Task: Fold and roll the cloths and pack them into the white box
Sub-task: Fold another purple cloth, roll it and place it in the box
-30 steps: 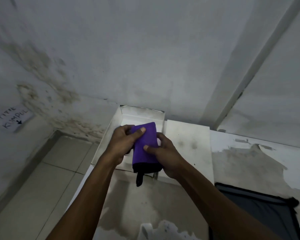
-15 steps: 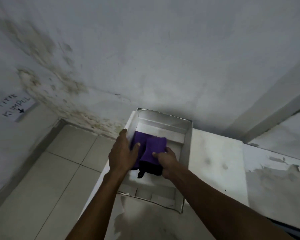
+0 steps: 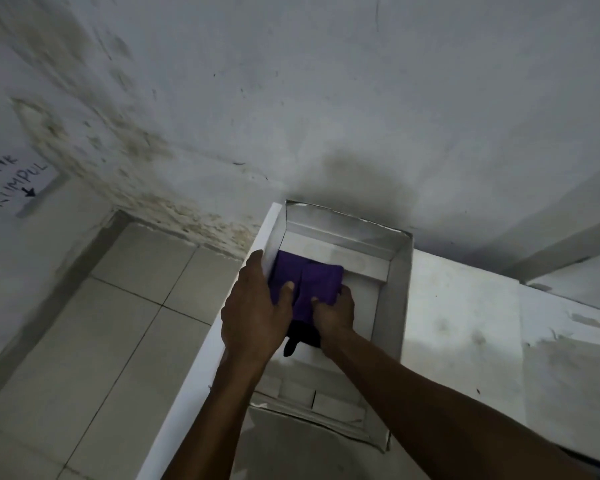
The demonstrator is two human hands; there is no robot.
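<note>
purple cloth (image 3: 307, 282), folded and rolled, sits inside the white box (image 3: 394, 306), against the wall at 9 o'clock. left hand (image 3: 253, 313) grasps the roll's 9 o'clock side, thumb on top; right hand (image 3: 335, 311) pinches its 3 o'clock side, fingers curled round the edge. a black edge (image 3: 300, 336) hangs at 6 o'clock. box rests on a worn white surface (image 3: 465, 341). judgement: cloth is light, soft, springs open if let go; hold both ends, press flat while seating.

Purple cloth (image 3: 305, 284) with a seemingly black end, in white box (image 3: 394, 299).
</note>
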